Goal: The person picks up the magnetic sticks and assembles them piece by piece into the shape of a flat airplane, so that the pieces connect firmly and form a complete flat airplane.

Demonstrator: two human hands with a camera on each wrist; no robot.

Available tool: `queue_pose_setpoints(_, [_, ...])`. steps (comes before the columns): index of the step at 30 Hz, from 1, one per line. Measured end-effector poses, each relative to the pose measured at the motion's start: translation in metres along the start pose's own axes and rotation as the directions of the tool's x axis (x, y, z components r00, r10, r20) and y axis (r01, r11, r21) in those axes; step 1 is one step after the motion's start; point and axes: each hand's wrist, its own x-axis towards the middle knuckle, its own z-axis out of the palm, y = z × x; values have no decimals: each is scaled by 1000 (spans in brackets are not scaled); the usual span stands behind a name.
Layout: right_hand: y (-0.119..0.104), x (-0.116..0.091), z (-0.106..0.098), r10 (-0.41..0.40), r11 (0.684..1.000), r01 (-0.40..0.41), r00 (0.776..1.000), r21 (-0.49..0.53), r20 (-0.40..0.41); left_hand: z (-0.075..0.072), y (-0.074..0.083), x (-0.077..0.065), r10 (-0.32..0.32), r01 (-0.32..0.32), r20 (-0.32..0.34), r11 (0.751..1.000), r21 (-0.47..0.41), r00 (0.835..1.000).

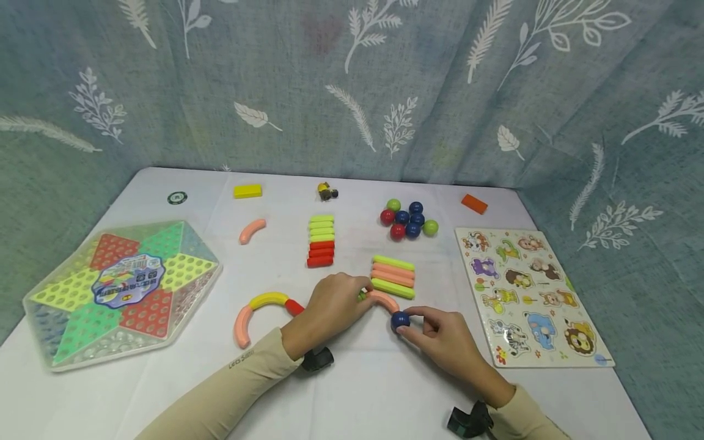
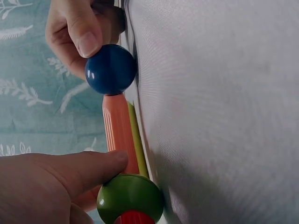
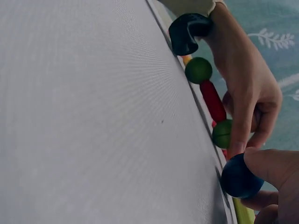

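Note:
My left hand (image 1: pixel 335 305) pinches a curved pink building rod (image 1: pixel 385 298), its fingertips near the green ball (image 2: pixel 130 196) at that rod's left end. With thumb and fingers, my right hand (image 1: pixel 444 341) grips a dark blue ball (image 1: pixel 400 321), which meets the rod's other end. A straight red rod (image 3: pixel 213 101) joins that green ball to another green ball (image 3: pixel 198 70), seen in the right wrist view. Further left along the piece run a curved yellow rod (image 1: pixel 268 298) and a second curved pink rod (image 1: pixel 242 327). My left hand and wrist hide part of the piece in the head view.
Straight rods (image 1: pixel 393 276) lie beyond my hands, with a row of short rods (image 1: pixel 321 241) to their left. Loose balls (image 1: pixel 412 230) cluster behind. A hexagonal game board (image 1: pixel 192 293) lies left, an animal puzzle board (image 1: pixel 484 305) right. A loose curved rod (image 1: pixel 252 231) sits left of centre.

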Motion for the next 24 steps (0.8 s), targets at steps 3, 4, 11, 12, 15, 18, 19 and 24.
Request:
queue_pose_setpoints(3, [0,0,0,-3,1000,3,1000,-8,-3,-2,0,0,-11,11,10,1000,7,1000])
queue_pose_setpoints(4, [0,0,1,-3,1000,3,1000,-9,-4,-5,-1,0,-19,19,26,1000,2,999])
queue_pose_setpoints(11, [0,1,2,-2,1000,2,1000,-12,4,-67,-32,-13,-155,161,145,986,-33,977])
queue_pose_setpoints(12, [0,1,2,0,1000,0,1000,-12,6,-76,-43,-19,-174,180,150,983,-31,973])
queue_pose_setpoints(15, [-3,2,2,1,1000,-1,1000,-12,13,-101,-79,-46,-228,236,218,972,-9,949])
queue_pose_setpoints(18, [-6,4,0,-7,1000,7,1000,-13,26,-110,-109,-76,-249,266,307,964,-13,919])
queue_pose_setpoints(19, [-6,5,-1,-11,1000,12,1000,-13,29,-111,-115,-84,-250,273,328,962,-27,911])
queue_pose_setpoints(24, [-5,15,0,-40,999,41,997,-16,61,-107,-125,-108,-251,307,326,943,-130,911])
